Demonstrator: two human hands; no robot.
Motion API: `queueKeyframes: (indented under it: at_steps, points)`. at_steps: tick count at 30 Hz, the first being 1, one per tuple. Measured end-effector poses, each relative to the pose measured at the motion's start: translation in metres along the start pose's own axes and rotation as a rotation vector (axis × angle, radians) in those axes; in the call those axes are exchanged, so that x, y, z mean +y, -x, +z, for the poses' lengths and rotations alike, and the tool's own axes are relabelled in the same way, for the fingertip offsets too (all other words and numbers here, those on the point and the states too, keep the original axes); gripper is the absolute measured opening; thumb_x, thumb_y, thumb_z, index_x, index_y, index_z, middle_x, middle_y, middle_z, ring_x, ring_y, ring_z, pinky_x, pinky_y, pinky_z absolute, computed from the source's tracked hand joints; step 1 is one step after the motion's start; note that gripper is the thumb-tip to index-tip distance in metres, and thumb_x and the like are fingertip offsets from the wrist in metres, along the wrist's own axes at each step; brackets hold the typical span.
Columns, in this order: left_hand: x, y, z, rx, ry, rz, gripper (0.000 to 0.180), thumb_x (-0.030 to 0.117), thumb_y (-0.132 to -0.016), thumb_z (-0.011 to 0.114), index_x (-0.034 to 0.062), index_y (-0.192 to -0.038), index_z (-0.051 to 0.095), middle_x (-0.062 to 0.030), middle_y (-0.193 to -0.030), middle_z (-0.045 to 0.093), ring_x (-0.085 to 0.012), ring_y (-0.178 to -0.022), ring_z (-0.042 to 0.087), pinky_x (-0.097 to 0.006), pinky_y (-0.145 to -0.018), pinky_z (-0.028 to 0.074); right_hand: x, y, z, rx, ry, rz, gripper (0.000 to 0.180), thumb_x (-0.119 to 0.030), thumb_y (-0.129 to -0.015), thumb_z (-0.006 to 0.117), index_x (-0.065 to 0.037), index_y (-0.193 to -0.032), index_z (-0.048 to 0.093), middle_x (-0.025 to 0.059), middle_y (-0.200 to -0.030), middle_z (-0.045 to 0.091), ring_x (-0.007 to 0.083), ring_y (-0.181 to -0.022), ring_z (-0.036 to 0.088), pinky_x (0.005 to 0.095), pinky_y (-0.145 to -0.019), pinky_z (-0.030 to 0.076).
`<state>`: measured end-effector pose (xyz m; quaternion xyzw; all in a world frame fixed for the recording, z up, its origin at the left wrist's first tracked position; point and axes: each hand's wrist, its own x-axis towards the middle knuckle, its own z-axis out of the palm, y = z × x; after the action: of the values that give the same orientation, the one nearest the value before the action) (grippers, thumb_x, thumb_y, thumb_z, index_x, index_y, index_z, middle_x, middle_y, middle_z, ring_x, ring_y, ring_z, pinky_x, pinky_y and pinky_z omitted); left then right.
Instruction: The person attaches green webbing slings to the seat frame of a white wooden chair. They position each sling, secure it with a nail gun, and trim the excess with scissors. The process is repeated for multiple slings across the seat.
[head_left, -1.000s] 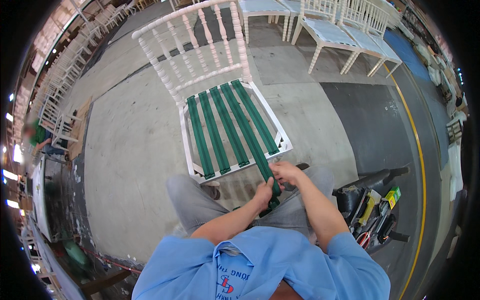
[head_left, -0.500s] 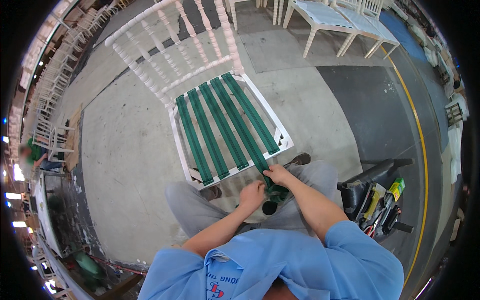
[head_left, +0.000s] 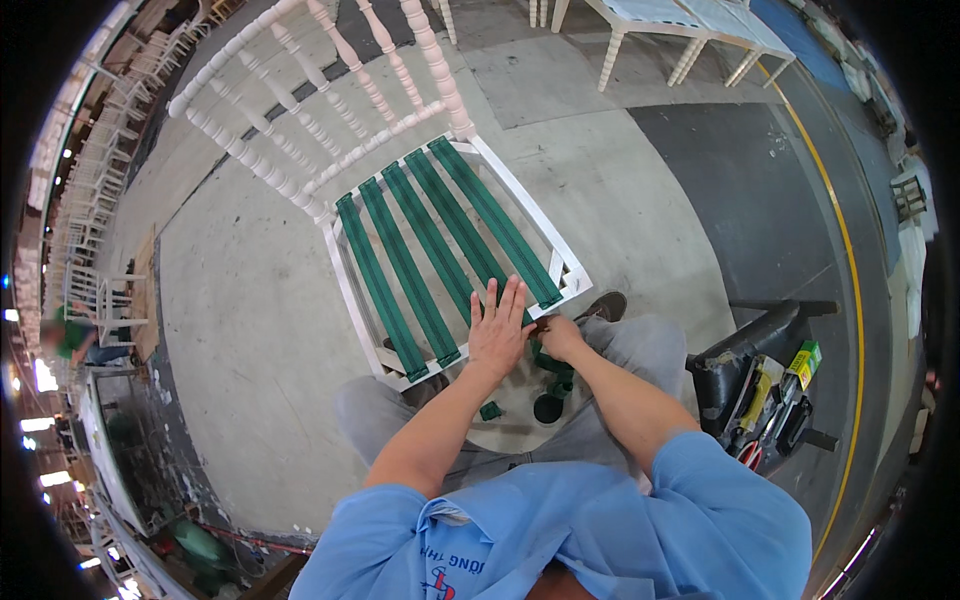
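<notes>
Looking down at a concrete floor, grey, with a darker patch on the right and a curved yellow line running along it. Biggest item on it is a white chair, spindle back toward the top of view, seat frame open and strung with green webbing straps running from the back rail to the front rail; I count five. I see the person seated right at the chair's front edge, grey trousers, blue shirt, one dark shoe just off the seat's front right corner. More white chairs stand along the top edge, well apart. A black tool tray sits to the person's right, near the knee, holding pliers-type tools and a green-yellow item. Left hand is flat, fingers spread, palm pressed down on the straps at the front rail, near the front right corner of the seat. Right hand is closed, pinching the loose end of a green strap right at the front rail, touching the left hand's thumb side; the strap tail hangs below toward the lap. A small green offcut lies on the lap, just below the left wrist.
</notes>
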<state>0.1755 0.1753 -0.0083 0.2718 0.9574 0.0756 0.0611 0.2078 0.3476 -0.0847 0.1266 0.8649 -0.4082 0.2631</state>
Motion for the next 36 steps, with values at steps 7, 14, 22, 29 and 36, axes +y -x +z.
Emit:
queueKeyframes:
  at_steps: [7, 14, 22, 29, 36]
  points:
    - [0.003, -0.008, 0.002, 0.023, -0.007, 0.010, 0.090, 0.051, -0.099, 0.066, 0.0135, -0.170, 0.026, -0.0051, -0.178, 0.022, -0.0366, -0.165, 0.013, -0.062, -0.130, 0.011, -0.013, 0.008, -0.006, -0.534, -1.206, 0.677, 0.060, -0.065, -0.106, 0.045, -0.010, -0.108, 0.069, 0.0036, -0.085, 0.070, 0.0226, -0.075, 0.067, 0.0412, -0.071, 0.055]
    - [-0.002, -0.004, 0.008, 0.047, -0.047, 0.021, 0.089, 0.053, -0.098, 0.064, 0.0138, -0.169, 0.029, -0.0051, -0.177, 0.024, -0.0372, -0.163, 0.016, -0.063, -0.130, 0.013, -0.047, -0.007, 0.018, -0.405, -1.926, 0.632, 0.058, -0.068, -0.105, 0.041, -0.019, -0.120, 0.069, 0.0037, -0.110, 0.074, 0.0261, -0.097, 0.071, 0.0468, -0.088, 0.057]
    - [0.004, -0.011, 0.002, 0.037, 0.002, 0.042, 0.086, 0.051, -0.099, 0.066, 0.0131, -0.168, 0.032, -0.0066, -0.176, 0.026, -0.0374, -0.163, 0.017, -0.062, -0.130, 0.014, -0.053, -0.064, 0.009, -0.133, -2.234, 0.618, 0.059, -0.066, -0.104, 0.044, -0.016, -0.121, 0.070, 0.0030, -0.110, 0.075, 0.0269, -0.099, 0.073, 0.0510, -0.088, 0.060]
    - [0.010, 0.030, -0.007, 0.227, 0.414, 0.166, 0.052, 0.038, -0.105, 0.062, 0.0089, -0.148, 0.056, -0.0129, -0.134, 0.067, -0.0354, -0.130, 0.062, -0.053, -0.110, 0.047, -0.030, -0.100, 0.025, 0.036, -2.194, 0.645, 0.056, -0.064, -0.104, 0.046, -0.015, -0.119, 0.070, 0.0035, -0.107, 0.074, 0.0261, -0.094, 0.071, 0.0497, -0.084, 0.060]
    - [0.019, 0.060, 0.067, -0.414, 2.127, -1.240, 0.031, 0.036, -0.110, 0.052, 0.0082, -0.103, 0.064, -0.0034, -0.079, 0.069, -0.0195, -0.063, 0.064, -0.034, -0.057, 0.048, -0.019, -0.114, 0.037, 0.111, -2.128, 0.695, 0.054, -0.062, -0.104, 0.048, -0.014, -0.116, 0.070, 0.0041, -0.104, 0.073, 0.0253, -0.090, 0.070, 0.0484, -0.081, 0.059]
